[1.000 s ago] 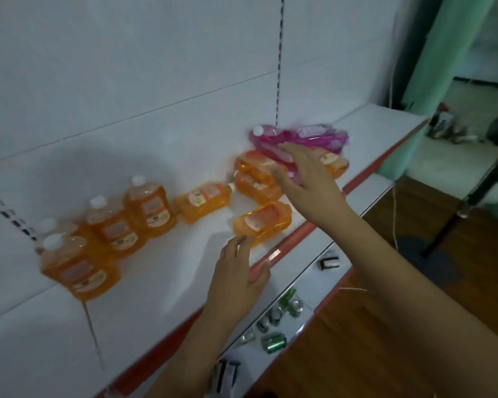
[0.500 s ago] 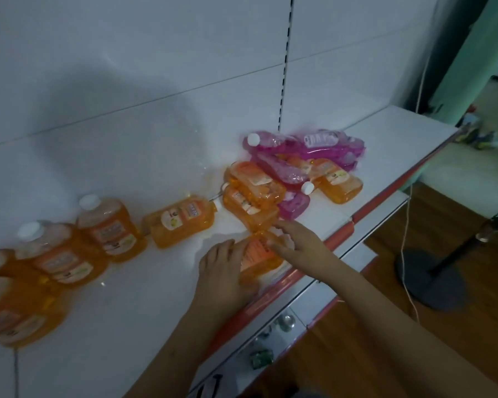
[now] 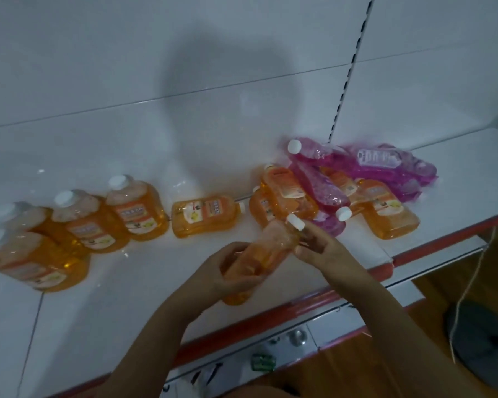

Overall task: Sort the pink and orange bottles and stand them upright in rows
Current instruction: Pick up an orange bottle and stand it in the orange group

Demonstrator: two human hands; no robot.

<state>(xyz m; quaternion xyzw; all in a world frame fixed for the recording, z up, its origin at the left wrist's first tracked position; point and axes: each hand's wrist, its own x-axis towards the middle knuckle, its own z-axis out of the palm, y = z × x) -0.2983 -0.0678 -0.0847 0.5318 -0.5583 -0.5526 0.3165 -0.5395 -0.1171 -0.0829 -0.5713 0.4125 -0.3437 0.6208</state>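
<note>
Both hands hold one orange bottle (image 3: 266, 252) tilted above the white shelf (image 3: 127, 297), cap up and to the right. My left hand (image 3: 227, 272) wraps its lower body; my right hand (image 3: 321, 248) grips near the white cap. Several orange bottles (image 3: 92, 222) stand upright at the left. One orange bottle (image 3: 204, 215) lies on its side in the middle. At the right, a heap of orange bottles (image 3: 282, 196) and pink bottles (image 3: 385, 168) lies mixed together.
The shelf has a red front edge (image 3: 314, 301) just under my hands. A lower shelf (image 3: 293, 340) holds small cans and other items. A white back panel rises behind the bottles. A dark stand base (image 3: 483, 340) and a cord are on the wooden floor at right.
The orange bottle that lay near the shelf's front edge is now lifted and tilted upward in both hands. The view has shifted closer and to the left.
</note>
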